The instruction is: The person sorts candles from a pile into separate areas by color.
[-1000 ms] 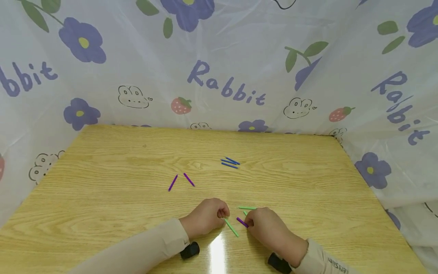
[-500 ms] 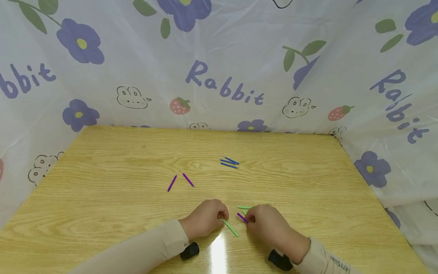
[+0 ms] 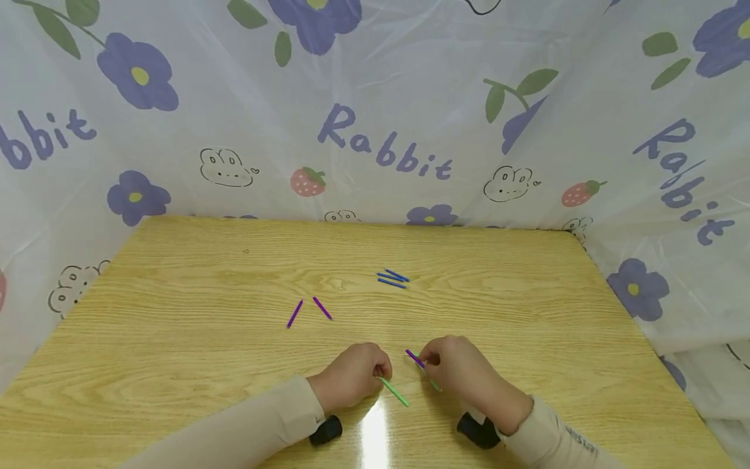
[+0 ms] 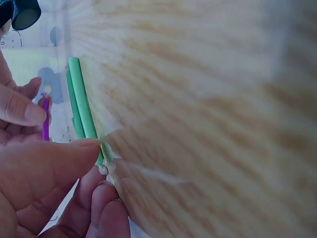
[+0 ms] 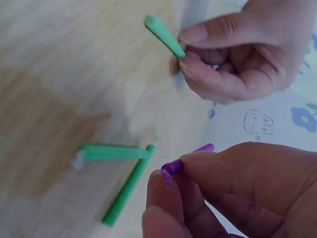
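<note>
**Left hand (image 3: 354,374) pinches a green stick (image 3: 395,393), right hand (image 3: 459,371) a purple stick (image 3: 416,359)**

In the head view, both hands are low over the wooden worktop (image 3: 176,293), side by side with a gap between, well apart from its far edge. The left hand's fingers curl at one end of the green stick; the other end slants rightward, away from the far edge. The purple stick pokes out of the right hand toward the far left corner. Three blue sticks (image 3: 391,283) lie close together nearer the far edge, about midway between its corners. Two loose purple sticks (image 3: 295,314) lie closer to the left edge, apart from each other, their far ends leaning inward. A printed cloth (image 3: 246,104) hangs behind the far edge.

In the left wrist view, the left thumb is pressed over the green stick's end, with more green right behind it.

In the right wrist view, the right thumb and forefinger pinch the purple stick near one end. Two loose green sticks (image 5: 130,186) lie on the worktop, one's end meeting or overlapping the other; I cannot tell which.
</note>
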Action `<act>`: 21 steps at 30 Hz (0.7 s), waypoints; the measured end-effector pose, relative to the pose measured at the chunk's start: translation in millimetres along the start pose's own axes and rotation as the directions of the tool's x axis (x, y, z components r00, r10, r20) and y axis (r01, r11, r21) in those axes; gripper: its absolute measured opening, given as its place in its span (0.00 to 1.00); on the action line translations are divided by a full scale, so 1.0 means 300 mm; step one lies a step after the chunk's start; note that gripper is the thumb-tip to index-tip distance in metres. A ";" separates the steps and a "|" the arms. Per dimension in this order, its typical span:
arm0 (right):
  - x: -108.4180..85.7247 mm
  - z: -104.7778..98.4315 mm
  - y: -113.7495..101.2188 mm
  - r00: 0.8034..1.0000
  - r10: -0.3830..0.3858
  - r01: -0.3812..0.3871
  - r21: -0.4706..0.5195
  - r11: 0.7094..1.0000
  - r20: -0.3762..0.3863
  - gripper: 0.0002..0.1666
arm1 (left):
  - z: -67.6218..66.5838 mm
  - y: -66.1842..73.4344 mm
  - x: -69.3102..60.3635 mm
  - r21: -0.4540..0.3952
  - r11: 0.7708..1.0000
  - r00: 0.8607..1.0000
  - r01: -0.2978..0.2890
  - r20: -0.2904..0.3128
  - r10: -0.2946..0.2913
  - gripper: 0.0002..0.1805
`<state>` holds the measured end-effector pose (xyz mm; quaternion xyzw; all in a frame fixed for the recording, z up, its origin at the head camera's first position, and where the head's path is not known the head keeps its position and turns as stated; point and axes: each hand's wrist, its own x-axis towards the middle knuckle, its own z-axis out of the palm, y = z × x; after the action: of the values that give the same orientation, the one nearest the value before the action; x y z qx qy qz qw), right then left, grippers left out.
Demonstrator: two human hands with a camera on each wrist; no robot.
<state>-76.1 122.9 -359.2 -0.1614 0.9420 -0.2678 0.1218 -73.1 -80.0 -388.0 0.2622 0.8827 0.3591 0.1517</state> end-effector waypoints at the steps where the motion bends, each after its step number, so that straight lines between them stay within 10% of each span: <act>1: 0.004 -0.003 -0.002 1.000 0.006 -0.006 0.010 1.000 0.000 0.04 | 0.001 0.000 0.000 0.002 1.000 1.000 0.001 0.002 -0.001 0.11; 21: 0.111 -0.076 -0.019 0.996 -0.089 0.085 0.139 0.987 0.025 0.09 | -0.005 0.001 -0.001 0.014 1.000 1.000 -0.018 0.017 0.018 0.12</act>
<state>-112.5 116.6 -341.9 -0.1977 0.9113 -0.3347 0.1356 -73.3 -80.8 -386.7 0.2742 0.8815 0.3521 0.1541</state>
